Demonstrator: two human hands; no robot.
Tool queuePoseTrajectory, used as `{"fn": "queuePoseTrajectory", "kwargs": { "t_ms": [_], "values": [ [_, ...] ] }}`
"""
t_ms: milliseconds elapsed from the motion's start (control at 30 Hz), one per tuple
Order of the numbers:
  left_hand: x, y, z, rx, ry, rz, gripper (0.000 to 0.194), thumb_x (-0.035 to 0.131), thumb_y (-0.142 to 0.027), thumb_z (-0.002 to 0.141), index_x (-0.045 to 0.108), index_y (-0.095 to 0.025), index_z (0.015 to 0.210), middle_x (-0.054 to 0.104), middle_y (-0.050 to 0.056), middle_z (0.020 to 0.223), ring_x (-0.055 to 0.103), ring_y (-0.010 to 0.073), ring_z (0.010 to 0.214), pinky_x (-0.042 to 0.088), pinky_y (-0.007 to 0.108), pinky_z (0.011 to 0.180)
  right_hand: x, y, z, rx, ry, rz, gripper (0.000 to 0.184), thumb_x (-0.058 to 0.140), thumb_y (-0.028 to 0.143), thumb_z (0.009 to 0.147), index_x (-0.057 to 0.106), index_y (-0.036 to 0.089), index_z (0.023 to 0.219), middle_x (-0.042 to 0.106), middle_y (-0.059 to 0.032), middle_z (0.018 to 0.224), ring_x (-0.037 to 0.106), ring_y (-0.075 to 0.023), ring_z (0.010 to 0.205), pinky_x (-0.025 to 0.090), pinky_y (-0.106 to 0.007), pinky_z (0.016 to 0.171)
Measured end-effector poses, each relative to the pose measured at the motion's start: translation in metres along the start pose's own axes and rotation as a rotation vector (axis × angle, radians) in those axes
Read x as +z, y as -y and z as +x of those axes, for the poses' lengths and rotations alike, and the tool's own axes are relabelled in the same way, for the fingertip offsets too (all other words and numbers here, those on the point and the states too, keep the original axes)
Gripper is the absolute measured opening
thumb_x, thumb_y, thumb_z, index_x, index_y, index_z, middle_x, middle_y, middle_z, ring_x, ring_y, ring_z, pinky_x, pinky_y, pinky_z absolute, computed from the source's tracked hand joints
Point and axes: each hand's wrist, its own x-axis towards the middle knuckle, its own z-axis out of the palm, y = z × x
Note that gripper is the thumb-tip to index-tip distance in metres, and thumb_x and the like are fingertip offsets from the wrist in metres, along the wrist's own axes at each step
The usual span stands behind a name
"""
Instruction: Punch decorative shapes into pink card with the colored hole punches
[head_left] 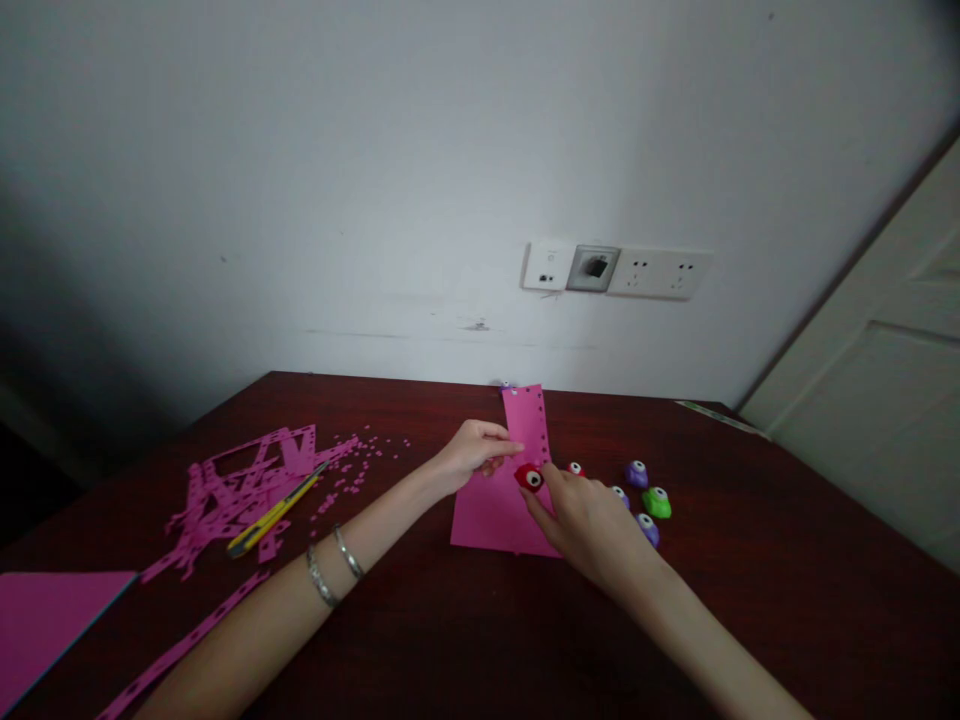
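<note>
While the left hand (480, 455) pinches the pink paper (529, 425), probably to hold it still, the right hand (581, 510) has its grip around a red one-eyed punch (529, 478).

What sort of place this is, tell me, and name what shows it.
Probably a room in a home or small office, with a tabletop used for paper craft: socket plates on the wall, plus cut pink paper scraps and a yellow cutter.

Home-like room: dark reddish tabletop (450, 630), scuffed pale wall (375, 180) behind far edge, sockets (660, 274) above, panelled door (892, 400) beyond right edge.
</note>
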Motion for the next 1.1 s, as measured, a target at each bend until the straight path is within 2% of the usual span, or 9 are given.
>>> {"fn": "queuePoseTrajectory", "kwargs": {
  "t_ms": [333, 433, 600, 867, 1100],
  "values": [
    [-0.007, -0.006, -0.004, -0.035, 0.116, 0.022, 0.024, 0.070, -0.034, 0.067, 0.057, -0.014, 0.064, 0.041, -0.006, 0.045, 0.031, 0.0033, 0.038, 0.017, 0.023, 0.042, -0.004, 0.000, 0.000, 0.003, -0.010, -0.032, 0.023, 0.038, 0.032, 0.089, 0.053, 0.016, 0.081, 0.064, -0.0060, 0.064, 0.062, -0.0179, 0.051, 0.019, -0.024, 0.041],
    [-0.003, -0.004, -0.004, -0.025, 0.099, 0.031, 0.028, 0.070, -0.037, 0.066, 0.055, -0.014, 0.061, 0.040, -0.007, 0.045, 0.029, 0.0027, 0.038, 0.015, 0.023, 0.042, -0.004, 0.000, 0.000, -0.007, -0.003, -0.048, 0.023, 0.039, 0.032, 0.089, 0.053, 0.016, 0.082, 0.065, -0.0064, 0.065, 0.063, -0.0181, 0.051, 0.020, -0.024, 0.041],
    [0.002, -0.001, -0.003, -0.025, 0.048, -0.011, 0.025, 0.071, -0.032, 0.063, 0.054, -0.013, 0.060, 0.039, -0.008, 0.043, 0.028, 0.0027, 0.038, 0.014, 0.023, 0.042, -0.006, -0.001, 0.000, -0.037, -0.002, -0.055, 0.020, 0.040, 0.030, 0.089, 0.053, 0.016, 0.084, 0.065, -0.0066, 0.066, 0.064, -0.0202, 0.053, 0.021, -0.024, 0.040],
    [0.004, -0.003, -0.005, -0.017, 0.034, -0.044, 0.026, 0.071, -0.030, 0.063, 0.052, -0.014, 0.057, 0.038, -0.008, 0.042, 0.026, 0.0021, 0.038, 0.014, 0.023, 0.042, -0.004, 0.000, 0.001, -0.075, 0.019, -0.035, 0.019, 0.039, 0.027, 0.090, 0.053, 0.015, 0.086, 0.066, -0.0065, 0.071, 0.065, -0.0206, 0.055, 0.025, -0.025, 0.041],
    [0.002, 0.000, -0.002, -0.008, 0.004, -0.062, 0.029, 0.073, -0.032, 0.062, 0.051, -0.014, 0.056, 0.038, -0.008, 0.042, 0.027, 0.0019, 0.038, 0.014, 0.023, 0.042, -0.004, -0.003, 0.000, -0.033, 0.014, -0.071, 0.021, 0.039, 0.029, 0.090, 0.054, 0.015, 0.086, 0.066, -0.0068, 0.069, 0.063, -0.0193, 0.053, 0.026, -0.024, 0.041]
  ]
}}
